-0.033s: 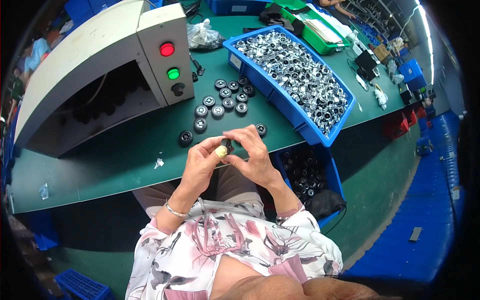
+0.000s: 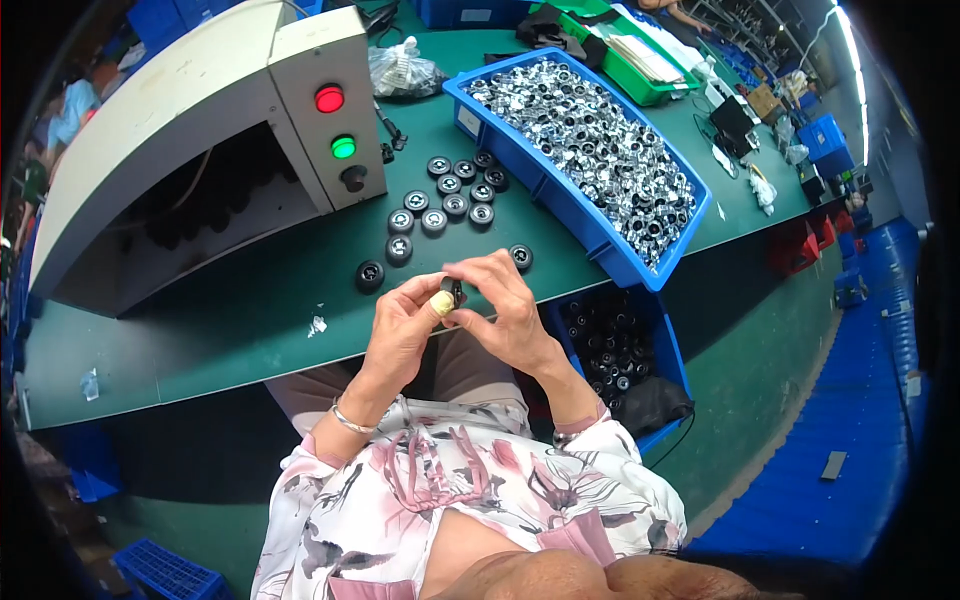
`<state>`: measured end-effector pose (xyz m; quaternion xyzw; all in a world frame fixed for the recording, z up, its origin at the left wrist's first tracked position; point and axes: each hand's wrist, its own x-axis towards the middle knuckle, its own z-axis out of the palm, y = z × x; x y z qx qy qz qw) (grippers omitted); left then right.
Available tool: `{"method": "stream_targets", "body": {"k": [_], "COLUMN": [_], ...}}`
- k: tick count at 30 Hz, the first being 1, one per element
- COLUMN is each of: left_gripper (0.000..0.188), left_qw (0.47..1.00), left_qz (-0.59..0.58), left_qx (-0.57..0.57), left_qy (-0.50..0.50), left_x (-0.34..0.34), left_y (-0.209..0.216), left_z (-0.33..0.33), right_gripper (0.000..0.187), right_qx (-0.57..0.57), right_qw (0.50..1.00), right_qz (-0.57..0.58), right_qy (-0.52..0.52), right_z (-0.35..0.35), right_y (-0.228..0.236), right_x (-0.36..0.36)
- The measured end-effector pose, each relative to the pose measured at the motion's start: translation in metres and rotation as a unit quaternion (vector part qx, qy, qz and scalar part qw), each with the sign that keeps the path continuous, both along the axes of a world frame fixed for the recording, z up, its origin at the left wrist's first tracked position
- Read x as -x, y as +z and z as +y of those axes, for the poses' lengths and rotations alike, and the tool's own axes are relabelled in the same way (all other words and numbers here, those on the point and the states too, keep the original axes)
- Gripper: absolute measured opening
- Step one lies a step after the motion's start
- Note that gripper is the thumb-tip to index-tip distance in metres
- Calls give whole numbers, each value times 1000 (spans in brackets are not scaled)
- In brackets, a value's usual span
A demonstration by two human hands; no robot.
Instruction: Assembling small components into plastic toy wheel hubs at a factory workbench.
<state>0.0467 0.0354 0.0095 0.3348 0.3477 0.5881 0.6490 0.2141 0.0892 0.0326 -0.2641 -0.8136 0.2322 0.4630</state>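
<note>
Black and small, the wheel (image 2: 455, 291) sat between my left grip (image 2: 400, 326) and my right grip (image 2: 508, 312), at the front edge of the table (image 2: 230, 345). I had both closed down to its width: the left thumb, wrapped in a yellow cover (image 2: 442, 303), pressed its near side, while the right fingertips curved over its far side and the right thumb lay close below. Fingers hid much of the wheel, so I could not tell exactly where every fingertip touched it.

Through the head view I counted 14 more wheels (image 2: 433, 222) lying on the table. Of these, 12 made a loose cluster; 1 lay nearer the front edge on the left, and 1 just beyond the right grip.

To the left I saw a pale machine (image 2: 150, 110) with a red light (image 2: 329, 98), a green light (image 2: 344, 148) and a black knob (image 2: 354, 178); dark shapes showed in its opening. To the right, a blue bin (image 2: 545, 185) stood heaped with clear and black parts (image 2: 590, 150). Under the table edge, I saw a lower bin (image 2: 672, 350) holding dark pieces (image 2: 605, 345). A clear bag (image 2: 405, 70) lay beside the machine. A silver bangle (image 2: 352, 422) circled my left wrist.
</note>
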Motion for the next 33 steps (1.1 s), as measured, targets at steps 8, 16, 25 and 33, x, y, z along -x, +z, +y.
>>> {"method": "stream_targets", "body": {"k": [8, 16, 25, 33], "left_gripper": [37, 31, 38, 36], "left_qw": [997, 963, 962, 959], "left_qz": [-58, 236, 237, 245], "left_qx": [46, -101, -93, -96], "left_qy": [-36, 79, 95, 102], "left_x": [-12, -21, -32, -37], "left_y": [3, -4, -5, -4], "left_z": [0, 1, 3, 3], "right_gripper": [49, 48, 53, 47], "right_qx": [-14, -12, 9, 0], "right_qw": [999, 998, 994, 993], "right_qz": [44, 42, 91, 88], "right_qy": [-5, -36, -61, -76], "right_z": [-2, -8, -10, -10], "right_y": [-22, -27, -36, -37], "right_x": [-12, -11, -3, -3]}}
